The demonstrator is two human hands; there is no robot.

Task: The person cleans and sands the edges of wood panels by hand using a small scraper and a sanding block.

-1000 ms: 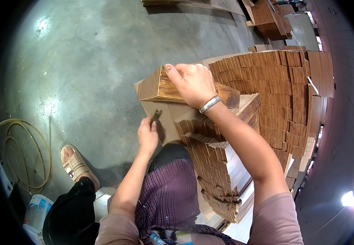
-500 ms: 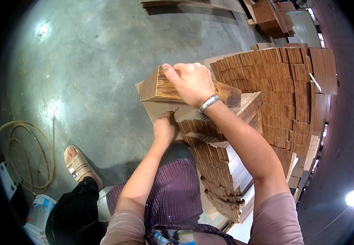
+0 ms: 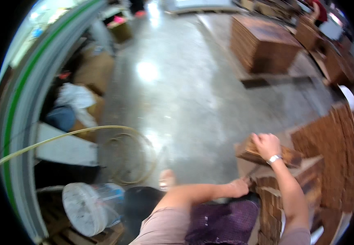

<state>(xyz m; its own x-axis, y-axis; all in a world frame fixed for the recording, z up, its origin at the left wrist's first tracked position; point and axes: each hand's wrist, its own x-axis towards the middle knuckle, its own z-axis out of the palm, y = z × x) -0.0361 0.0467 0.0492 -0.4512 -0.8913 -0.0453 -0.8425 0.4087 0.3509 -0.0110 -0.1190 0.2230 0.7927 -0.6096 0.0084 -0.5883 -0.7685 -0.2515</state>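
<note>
My right hand [image 3: 268,145] is closed over the top of a brown wooden block [image 3: 248,152], perhaps several flat pieces held together; blur hides which. The block lies on a brown cardboard sheet [image 3: 246,167]. Just below and left of it, my left hand [image 3: 240,187] has its fingers curled by a small dark thing too blurred to name. Close to both hands stands a short row of stacked brown wood pieces [image 3: 268,204]. A larger bank of stacked wood pieces [image 3: 328,151] rises right of my right hand.
A white bucket [image 3: 85,210] lies tilted at lower left, below a yellow hose [image 3: 79,130] that coils on the floor. A big stack of brown boards [image 3: 262,45] stands farther off. Another person's red sleeve [image 3: 319,11] shows at far upper right.
The view has swung left and up, so both hands and the block now appear lower and farther right. My right hand stays on the block, and my left hand stays close below it.
</note>
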